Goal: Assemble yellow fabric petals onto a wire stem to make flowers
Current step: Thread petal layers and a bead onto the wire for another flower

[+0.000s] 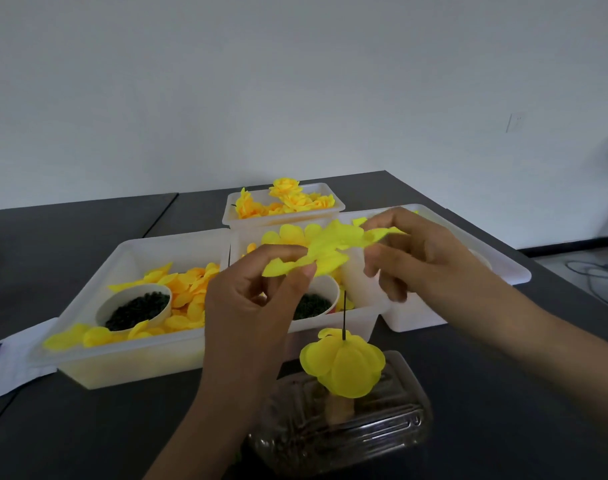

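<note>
A yellow fabric petal piece (330, 249) is stretched in the air between both hands. My left hand (250, 306) pinches its lower left edge with thumb and fingers. My right hand (420, 254) pinches its upper right edge. Below them a thin dark wire stem (344, 315) stands upright, with several yellow petals stacked on it as a partly built flower (344, 367). The stem rises from a clear plastic box (344, 431) at the table's front.
A white tray (88, 372) on the left holds loose yellow petals and a cup of dark green bits (136, 308). A second cup (313, 303) sits in the middle tray. Finished yellow flowers (285, 199) fill a rear tray. Another white tray (510, 268) lies right; paper (15, 362) lies far left.
</note>
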